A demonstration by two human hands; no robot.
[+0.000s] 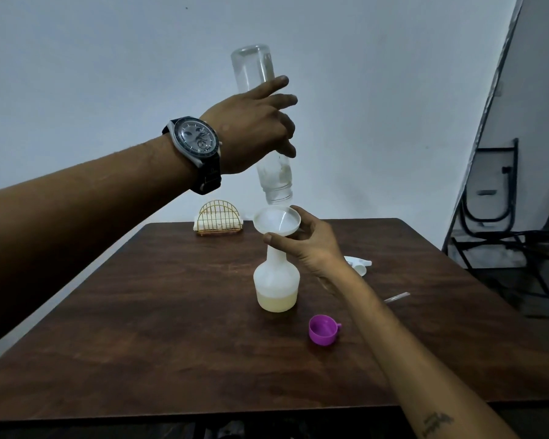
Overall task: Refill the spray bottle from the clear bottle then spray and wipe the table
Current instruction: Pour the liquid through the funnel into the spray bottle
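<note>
Clear bottle [256,69] near-vertical, mouth down over funnel [277,220].

Both arms show bare on my feed. The left arm [76,217], in the left half of the frame, wears a wristwatch [197,144] just behind the left hand [254,131]. The watch has a pale grey round dial with small sub-dials, a dark bezel ringed with fine markings and a light grey case. Its strap [210,177] is dark fabric with a pale keeper low down. The right forearm [403,359], at lower right, carries a small dark script tattoo [436,423] near the bottom edge, which I cannot read.
</note>
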